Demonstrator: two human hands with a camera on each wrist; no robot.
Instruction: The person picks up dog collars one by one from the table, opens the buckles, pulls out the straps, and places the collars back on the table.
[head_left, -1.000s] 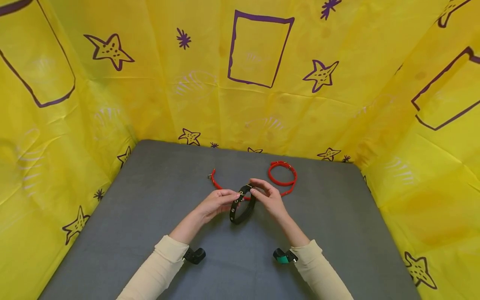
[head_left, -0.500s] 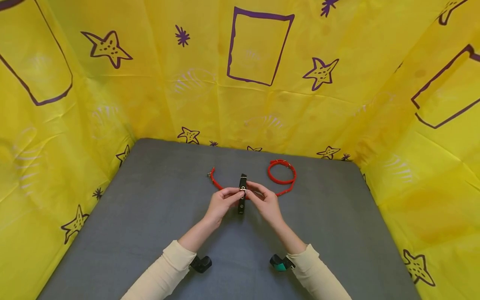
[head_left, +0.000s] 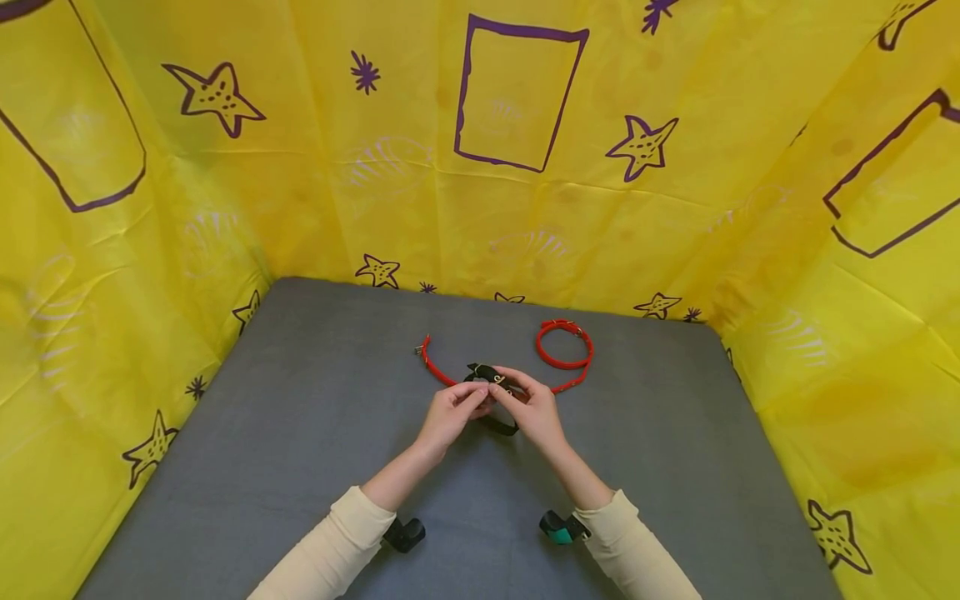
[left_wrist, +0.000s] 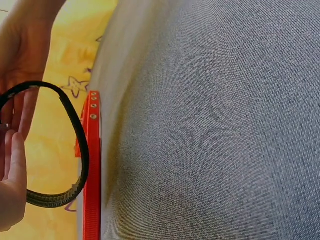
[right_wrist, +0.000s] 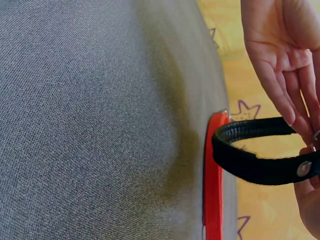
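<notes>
A black collar (head_left: 502,427) with metal eyelets and a buckle is bent into a loop, held up over the table between both hands. My left hand (head_left: 447,418) and right hand (head_left: 537,413) meet at the collar's upper side near the buckle, thumbs and fingertips pinching it. In the left wrist view the loop of the black collar (left_wrist: 80,131) hangs below the fingers. From the right wrist, the black collar (right_wrist: 250,165) shows a round metal stud. The fingertips hide most of the buckle.
Behind the hands, a red strap (head_left: 437,373) with eyelets lies on the grey table (head_left: 315,433), its right end coiled into a ring. Yellow cloth walls (head_left: 315,208) with purple drawings stand at the back and both sides.
The black collar first turned edge-on with its end pointing up, then tilted over with its end to the left. The hands moved closer together. The red strap stays put.
</notes>
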